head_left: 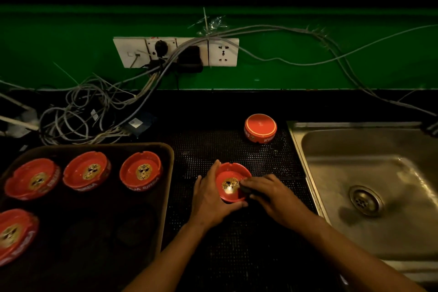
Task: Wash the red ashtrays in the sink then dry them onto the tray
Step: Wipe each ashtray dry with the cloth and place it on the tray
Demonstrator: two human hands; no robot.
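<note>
While the left hand (208, 199) cups a glossy round red ashtray (231, 182) on the studded black mat (237, 244), the right hand (272, 194) curls around a dark cloth (246, 188) inside it, between the brown tray (166, 197) and steel sink (331, 197)

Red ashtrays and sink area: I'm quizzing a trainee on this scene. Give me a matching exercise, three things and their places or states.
Things:
1. upside-down ashtray
2. held ashtray
3. tray

States:
A. carries four ashtrays, open side up
B. gripped by the left hand, with the right hand pressing a dark pad inside
C. alone on the black mat beside the sink

Pairs: 1-C, 2-B, 3-A
</note>
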